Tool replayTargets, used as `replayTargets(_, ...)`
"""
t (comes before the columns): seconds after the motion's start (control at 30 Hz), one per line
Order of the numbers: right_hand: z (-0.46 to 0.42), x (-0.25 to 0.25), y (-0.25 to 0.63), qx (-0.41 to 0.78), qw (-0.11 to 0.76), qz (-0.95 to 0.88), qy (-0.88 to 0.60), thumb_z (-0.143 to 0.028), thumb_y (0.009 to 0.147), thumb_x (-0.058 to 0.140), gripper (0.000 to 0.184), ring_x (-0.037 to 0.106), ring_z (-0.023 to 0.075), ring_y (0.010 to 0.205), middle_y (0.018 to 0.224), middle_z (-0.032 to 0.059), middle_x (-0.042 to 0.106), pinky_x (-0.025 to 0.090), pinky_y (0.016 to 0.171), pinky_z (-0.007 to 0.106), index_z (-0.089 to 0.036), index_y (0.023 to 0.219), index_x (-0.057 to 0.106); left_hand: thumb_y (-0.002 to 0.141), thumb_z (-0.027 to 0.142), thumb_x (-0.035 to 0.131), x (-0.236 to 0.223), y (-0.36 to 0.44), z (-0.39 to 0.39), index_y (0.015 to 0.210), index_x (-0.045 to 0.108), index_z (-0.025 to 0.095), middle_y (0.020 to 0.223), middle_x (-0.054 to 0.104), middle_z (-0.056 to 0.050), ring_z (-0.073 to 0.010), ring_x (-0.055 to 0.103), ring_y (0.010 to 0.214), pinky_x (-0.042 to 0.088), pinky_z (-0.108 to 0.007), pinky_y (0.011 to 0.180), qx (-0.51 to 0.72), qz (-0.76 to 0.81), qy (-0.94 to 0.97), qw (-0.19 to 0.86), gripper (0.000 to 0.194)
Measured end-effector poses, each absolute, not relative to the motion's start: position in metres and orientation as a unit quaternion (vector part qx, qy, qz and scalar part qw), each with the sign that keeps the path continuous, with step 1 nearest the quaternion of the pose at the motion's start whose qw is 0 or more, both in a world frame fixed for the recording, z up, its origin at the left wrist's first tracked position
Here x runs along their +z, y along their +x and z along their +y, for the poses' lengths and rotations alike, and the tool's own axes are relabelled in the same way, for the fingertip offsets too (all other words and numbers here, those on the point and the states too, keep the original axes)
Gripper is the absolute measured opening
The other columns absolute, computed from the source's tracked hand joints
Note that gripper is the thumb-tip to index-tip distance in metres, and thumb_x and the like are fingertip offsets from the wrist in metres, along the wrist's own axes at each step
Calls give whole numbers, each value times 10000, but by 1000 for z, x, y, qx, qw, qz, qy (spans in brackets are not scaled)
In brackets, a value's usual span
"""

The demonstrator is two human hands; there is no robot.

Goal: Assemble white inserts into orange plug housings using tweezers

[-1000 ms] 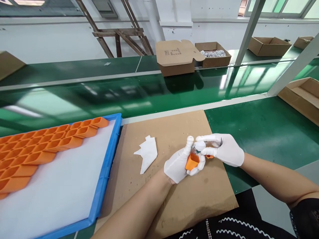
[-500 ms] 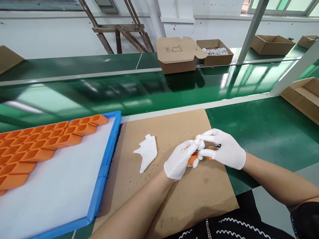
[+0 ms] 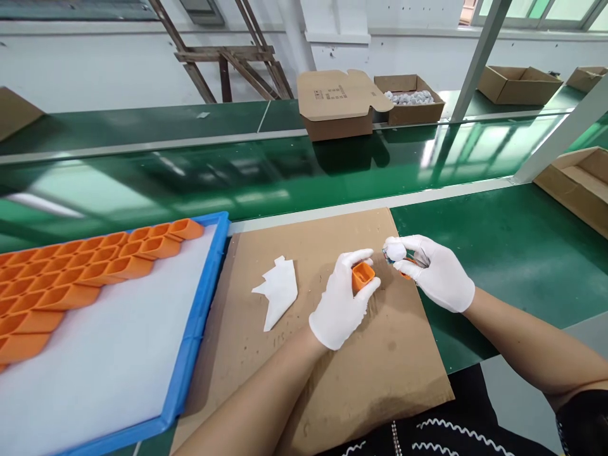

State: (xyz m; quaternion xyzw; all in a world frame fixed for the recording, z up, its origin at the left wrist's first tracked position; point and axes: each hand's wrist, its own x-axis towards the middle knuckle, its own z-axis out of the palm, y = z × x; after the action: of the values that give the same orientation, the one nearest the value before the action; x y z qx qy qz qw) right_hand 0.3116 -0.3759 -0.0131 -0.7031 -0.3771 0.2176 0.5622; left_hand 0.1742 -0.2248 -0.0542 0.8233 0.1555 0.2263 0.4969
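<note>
My left hand [image 3: 338, 305], in a white glove, is closed around a small hollow orange plastic part [image 3: 363, 276], whose open end faces up. To its right, my gloved right hand [image 3: 441, 275] pinches a small round white piece [image 3: 396, 252] between thumb and fingers; a bit of blue and dark edge shows beside it. A metal tool [image 3: 420, 258] with some orange on it also sits in that hand, mostly hidden by the fingers, so its kind is unclear. Both hands are above a brown cardboard sheet [image 3: 308, 399].
On the cardboard lies a torn white scrap [image 3: 281, 291]. At left, a blue-rimmed tray [image 3: 183, 354] carries rows of hollow orange parts [image 3: 71, 277]. Behind the green bench stand a lidded carton [image 3: 339, 126] and a box of white pieces [image 3: 415, 114]; another carton [image 3: 577, 187] is at right.
My hands have moved apart. The left now shows the orange part by itself, while the right has drawn the round white piece and the tool away from it.
</note>
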Motion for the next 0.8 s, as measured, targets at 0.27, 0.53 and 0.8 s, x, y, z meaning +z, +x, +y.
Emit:
replayTargets(0.27, -377, -11, 308, 147, 517, -363, -761, -260, 813, 686, 385, 705, 235, 967, 1084, 29, 741, 592, 886, 406, -255, 1192, 755, 922, 199, 672, -59, 177, -229, 1385, 533, 311, 1247, 701, -25, -175, 698, 1098, 532, -396, 1052, 303, 96, 800, 509, 496)
replayTargets(0.53, -377, -3, 304, 81, 522, -359, -769, -217, 792, 726, 313, 689, 212, 851, 915, 18, 727, 596, 712, 327, -243, 1098, 782, 834, 210, 774, -54, 180, -232, 1183, 466, 245, 1237, 729, -99, -226, 769, 969, 620, -422, 923, 293, 130, 662, 678, 466)
replayTargets(0.8, -380, -9, 305, 6, 510, -463, -725, -151, 897, 599, 317, 691, 188, 961, 1099, 27, 735, 589, 812, 321, -246, 1181, 705, 835, 191, 787, -41, 179, -234, 1041, 503, 234, 1310, 665, -76, -218, 752, 1043, 600, -435, 986, 291, 97, 621, 722, 353)
